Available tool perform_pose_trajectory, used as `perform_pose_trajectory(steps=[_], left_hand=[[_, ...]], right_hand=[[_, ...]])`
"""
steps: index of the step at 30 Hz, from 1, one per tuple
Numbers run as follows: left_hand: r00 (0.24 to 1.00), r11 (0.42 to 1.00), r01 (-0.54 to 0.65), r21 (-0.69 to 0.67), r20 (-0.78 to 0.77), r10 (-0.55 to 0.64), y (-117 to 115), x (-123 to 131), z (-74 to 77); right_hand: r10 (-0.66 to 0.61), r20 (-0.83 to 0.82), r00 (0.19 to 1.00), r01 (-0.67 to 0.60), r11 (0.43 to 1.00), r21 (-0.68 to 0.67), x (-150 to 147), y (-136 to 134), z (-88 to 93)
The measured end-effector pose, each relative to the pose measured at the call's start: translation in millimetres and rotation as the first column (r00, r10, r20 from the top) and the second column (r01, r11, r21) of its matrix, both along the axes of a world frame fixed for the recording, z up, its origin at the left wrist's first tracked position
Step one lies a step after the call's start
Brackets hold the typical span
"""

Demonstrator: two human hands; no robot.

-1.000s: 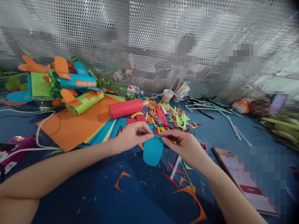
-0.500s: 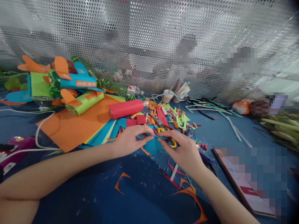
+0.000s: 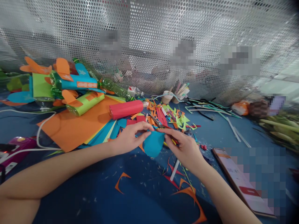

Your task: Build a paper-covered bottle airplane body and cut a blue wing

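A blue paper piece (image 3: 153,144) with a rounded lower edge hangs between my two hands above the table. My left hand (image 3: 133,137) pinches its upper left corner between thumb and fingers. At the upper right corner, my right hand (image 3: 181,143) grips the paper between thumb and fingertips. Scissors (image 3: 156,120) lie just behind the hands, partly covered. Beyond my left hand, a bottle wrapped in red paper (image 3: 127,109) lies on its side.
Orange paper sheets (image 3: 72,127) and bottles with paper wings (image 3: 77,81) are at the left. Colored scraps (image 3: 181,119) lie behind the hands. A phone (image 3: 243,183) is at the right, a purple glue gun (image 3: 20,151) at the far left. Perforated metal (image 3: 144,34) stands behind.
The blue paper has tilted upright, so its broad rounded face now shows below my fingers. Both hands have stayed nearly in place, still holding it.
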State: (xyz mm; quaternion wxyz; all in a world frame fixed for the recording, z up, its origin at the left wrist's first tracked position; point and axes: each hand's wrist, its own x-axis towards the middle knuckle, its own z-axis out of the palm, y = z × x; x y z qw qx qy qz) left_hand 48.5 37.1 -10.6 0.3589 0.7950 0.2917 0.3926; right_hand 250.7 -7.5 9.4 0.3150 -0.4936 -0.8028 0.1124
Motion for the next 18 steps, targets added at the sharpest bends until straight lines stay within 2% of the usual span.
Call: perform_pose_trajectory(steps=[8,11,18], left_hand=[[1.000,1.000,0.004,0.009,-0.001,-0.004,3.4,-0.3,-2.8],[0.999,1.000,-0.001,0.023,0.051,0.000,6.0,-0.6,-4.6],[0.995,0.999,-0.033,0.036,0.097,0.030,6.8,0.4,-6.8]], right_hand=[[-0.060,-0.004,0.998,0.060,0.994,0.094,-5.4,1.3,-9.6],[-0.090,-0.038,0.995,0.092,0.994,0.063,-4.9,1.1,-8.5],[-0.124,-0.233,0.965,0.130,0.992,0.009,-1.4,2.9,-10.9]])
